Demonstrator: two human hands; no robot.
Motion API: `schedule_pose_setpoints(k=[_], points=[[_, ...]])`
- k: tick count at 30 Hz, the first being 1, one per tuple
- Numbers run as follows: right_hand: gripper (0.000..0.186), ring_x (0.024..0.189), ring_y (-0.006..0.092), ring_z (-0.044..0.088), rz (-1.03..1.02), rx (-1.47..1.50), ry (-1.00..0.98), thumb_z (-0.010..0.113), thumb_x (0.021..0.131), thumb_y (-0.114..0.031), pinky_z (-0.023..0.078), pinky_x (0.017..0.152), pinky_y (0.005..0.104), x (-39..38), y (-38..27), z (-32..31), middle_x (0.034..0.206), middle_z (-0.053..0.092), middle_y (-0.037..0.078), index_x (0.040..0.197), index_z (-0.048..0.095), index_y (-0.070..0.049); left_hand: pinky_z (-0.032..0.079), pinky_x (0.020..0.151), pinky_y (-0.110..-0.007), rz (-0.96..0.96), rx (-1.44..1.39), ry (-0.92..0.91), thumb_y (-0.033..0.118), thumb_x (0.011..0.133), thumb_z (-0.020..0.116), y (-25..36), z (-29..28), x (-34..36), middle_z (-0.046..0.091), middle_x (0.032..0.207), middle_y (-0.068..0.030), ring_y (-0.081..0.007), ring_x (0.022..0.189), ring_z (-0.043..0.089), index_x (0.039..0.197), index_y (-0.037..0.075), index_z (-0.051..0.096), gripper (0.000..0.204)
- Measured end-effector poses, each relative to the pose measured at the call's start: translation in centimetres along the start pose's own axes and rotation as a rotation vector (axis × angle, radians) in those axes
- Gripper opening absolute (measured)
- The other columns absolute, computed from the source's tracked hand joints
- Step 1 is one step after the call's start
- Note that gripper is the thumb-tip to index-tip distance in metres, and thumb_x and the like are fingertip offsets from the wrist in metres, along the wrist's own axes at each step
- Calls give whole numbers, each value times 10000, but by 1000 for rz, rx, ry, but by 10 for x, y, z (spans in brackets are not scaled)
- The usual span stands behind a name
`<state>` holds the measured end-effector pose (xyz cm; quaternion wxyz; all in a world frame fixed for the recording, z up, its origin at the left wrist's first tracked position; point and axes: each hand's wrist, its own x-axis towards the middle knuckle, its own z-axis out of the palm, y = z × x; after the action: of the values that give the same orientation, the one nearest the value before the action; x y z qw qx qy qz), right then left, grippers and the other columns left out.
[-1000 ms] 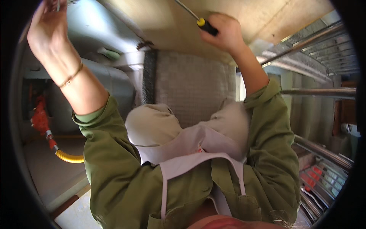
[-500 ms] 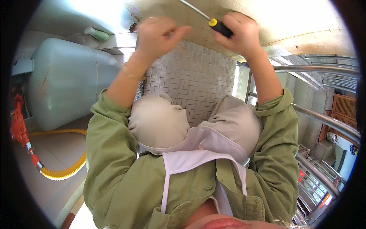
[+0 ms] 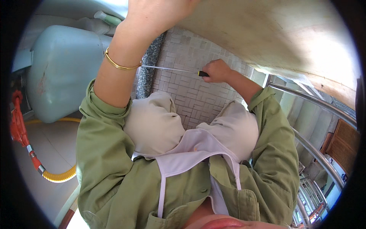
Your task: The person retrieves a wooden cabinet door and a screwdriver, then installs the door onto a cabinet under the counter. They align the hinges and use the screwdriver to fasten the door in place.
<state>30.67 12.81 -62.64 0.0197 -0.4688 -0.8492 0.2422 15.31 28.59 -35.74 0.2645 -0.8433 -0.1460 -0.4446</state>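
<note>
The right hand [image 3: 218,71] is closed around the black-and-yellow handle of a long-shafted screwdriver [image 3: 203,73]. The slim metal shaft points to nine o'clock from that hand, over the tiled floor [image 3: 181,91] and across a dark speckled strip [image 3: 146,78] in this view; its far end meets the outline of the left forearm, where the tip cannot be made out. The left hand [image 3: 162,11] lies between ten and eleven o'clock, its fingers cut off by the upper edge, so I cannot tell whether it grips anything. A gold bracelet [image 3: 122,67] circles its wrist. A pale panel [image 3: 274,30] spreads at two o'clock. Well apart at nine o'clock stands a blue-green container [image 3: 65,72]; a yellow corrugated hose [image 3: 59,176] runs at eight.
</note>
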Motion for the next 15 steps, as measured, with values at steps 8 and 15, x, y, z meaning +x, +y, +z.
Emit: schedule_pose_setpoints(k=[8,15], points=[[301,710,335,618,73,28,-66,599,725,-373,499,648,447,10,7,59,734,635,130,752,612,-74,260,1009,-607,-90,97,-106,92,615,760,3,2,5,116,1490,-208,-463,1323,215,1437,202,272,963],[197,826,335,598,296,76,44,533,823,-246,490,687,438,19,38,76,855,610,143,864,544,-53,266,1012,-588,-98,183,-47,109,572,793,10,11,1,131,1486,-208,-452,1322,223,1428,202,291,997]])
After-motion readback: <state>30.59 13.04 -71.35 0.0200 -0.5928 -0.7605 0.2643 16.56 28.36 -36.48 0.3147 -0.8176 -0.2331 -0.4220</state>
